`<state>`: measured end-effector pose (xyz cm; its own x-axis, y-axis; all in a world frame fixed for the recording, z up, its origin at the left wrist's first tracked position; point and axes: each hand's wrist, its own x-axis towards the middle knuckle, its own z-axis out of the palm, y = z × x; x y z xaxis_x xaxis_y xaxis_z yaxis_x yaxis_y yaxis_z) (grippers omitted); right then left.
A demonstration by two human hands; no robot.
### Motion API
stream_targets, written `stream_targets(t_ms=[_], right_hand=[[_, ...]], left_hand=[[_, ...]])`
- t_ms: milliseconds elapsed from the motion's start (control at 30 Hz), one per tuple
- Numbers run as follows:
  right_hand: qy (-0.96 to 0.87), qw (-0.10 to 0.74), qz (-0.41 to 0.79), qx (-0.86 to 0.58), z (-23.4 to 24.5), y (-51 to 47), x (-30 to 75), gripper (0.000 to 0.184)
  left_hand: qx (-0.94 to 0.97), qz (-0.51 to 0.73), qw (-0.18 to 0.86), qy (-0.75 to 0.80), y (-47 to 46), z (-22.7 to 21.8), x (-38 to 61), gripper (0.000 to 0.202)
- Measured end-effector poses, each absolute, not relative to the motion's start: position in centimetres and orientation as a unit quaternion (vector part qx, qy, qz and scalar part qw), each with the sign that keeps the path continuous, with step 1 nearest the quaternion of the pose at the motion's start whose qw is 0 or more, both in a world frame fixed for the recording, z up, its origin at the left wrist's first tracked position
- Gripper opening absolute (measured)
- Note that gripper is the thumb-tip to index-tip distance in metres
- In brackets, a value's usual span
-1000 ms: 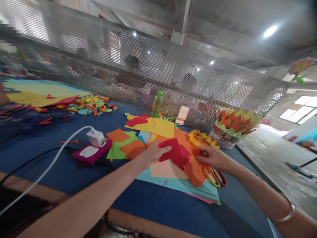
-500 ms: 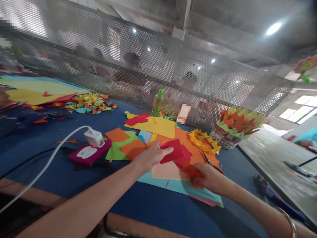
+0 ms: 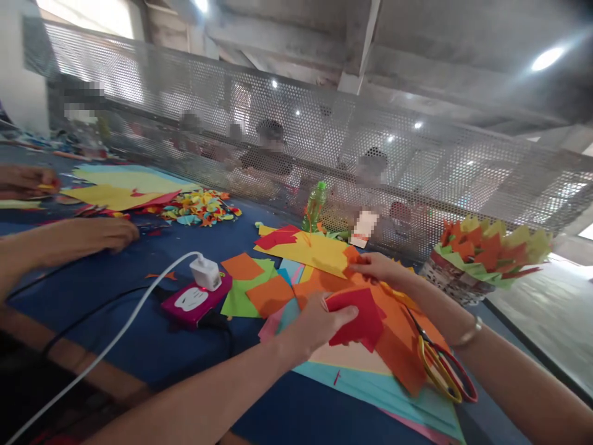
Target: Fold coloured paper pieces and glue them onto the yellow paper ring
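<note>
My left hand point(image 3: 317, 327) is closed on several red paper squares point(image 3: 354, 318), its thumb lying on top of them. Farther back, my right hand point(image 3: 377, 270) pinches a small piece of orange paper point(image 3: 352, 259) at the edge of a yellow sheet point(image 3: 310, 250). Under both hands lies a pile of coloured sheets, with orange paper point(image 3: 403, 358) over light blue sheets point(image 3: 370, 389). Scissors with red and yellow handles point(image 3: 442, 371) rest on the pile below my right forearm. A yellow folded paper ring is mostly hidden behind that forearm.
A purple power strip point(image 3: 197, 303) with a white charger point(image 3: 205, 272) and cables sits left. Behind stand a green bottle point(image 3: 315, 207) and a basket of folded paper point(image 3: 463, 272). Another person's hands point(image 3: 102, 233) work near paper scraps point(image 3: 199, 207) at left. A perforated metal screen point(image 3: 296, 136) borders the table.
My right hand has moved from the front of the pile to its back, uncovering the scissors. My left hand keeps the red squares. The view has turned left, showing more of the other person's hands.
</note>
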<state>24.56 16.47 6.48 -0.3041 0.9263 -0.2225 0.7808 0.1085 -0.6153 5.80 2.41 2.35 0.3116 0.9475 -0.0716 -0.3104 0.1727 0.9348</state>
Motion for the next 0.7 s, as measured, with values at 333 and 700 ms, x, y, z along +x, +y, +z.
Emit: stream_targets(t_ms=[333,700], right_hand=[[-0.699,0.148,0.428,-0.554,4.6,25.0,12.1,0.033],[-0.676,0.222,0.464,-0.528,6.9,19.4,19.0,0.033]], left_hand=[[0.419,0.528,0.639,0.37,2.8,2.9,5.2,0.027],[0.443,0.497,0.646,0.373,3.1,2.9,5.2,0.028]])
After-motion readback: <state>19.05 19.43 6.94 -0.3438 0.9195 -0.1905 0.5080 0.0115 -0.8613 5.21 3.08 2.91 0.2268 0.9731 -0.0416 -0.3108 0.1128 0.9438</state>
